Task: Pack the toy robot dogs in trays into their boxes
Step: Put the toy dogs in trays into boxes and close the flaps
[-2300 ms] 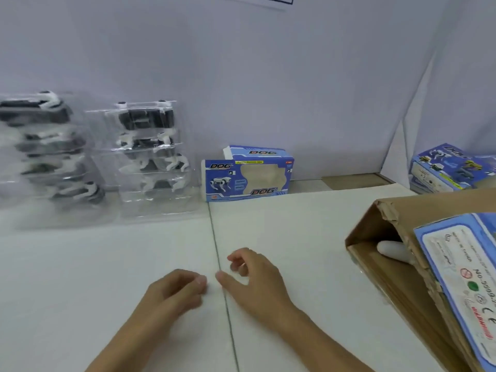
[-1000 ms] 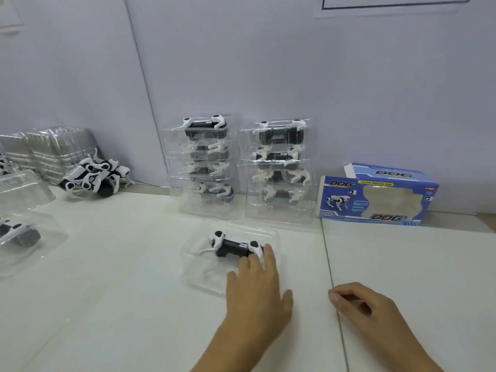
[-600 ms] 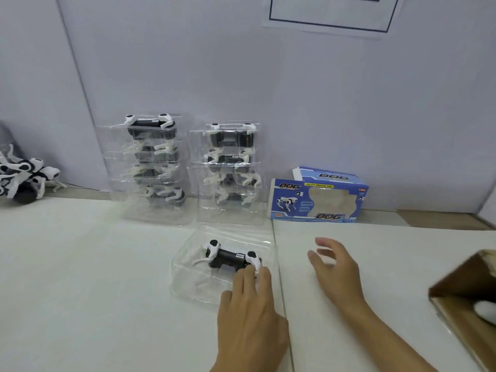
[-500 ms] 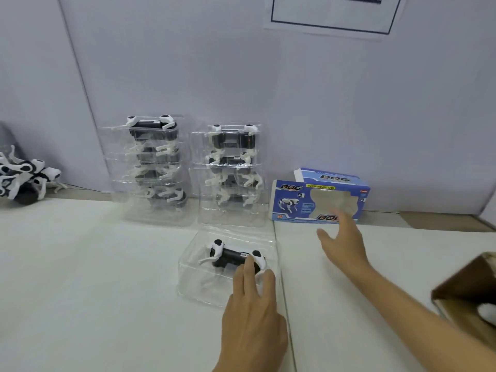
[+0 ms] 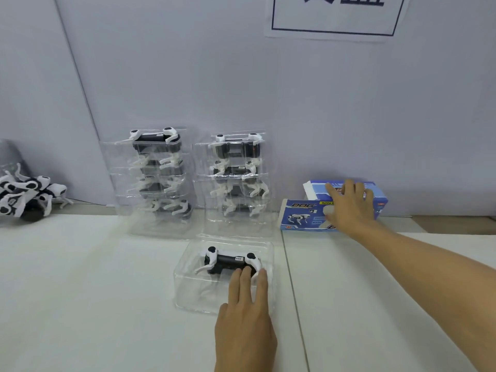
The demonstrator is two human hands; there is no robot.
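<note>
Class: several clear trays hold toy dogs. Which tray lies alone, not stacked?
The single tray nearest the camera, under the left hand; the others stand in two stacks behind.

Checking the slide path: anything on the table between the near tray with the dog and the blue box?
Head view: nothing. Between the clear tray and blue DOG box lies bare white tabletop, crossed by a seam.
</note>
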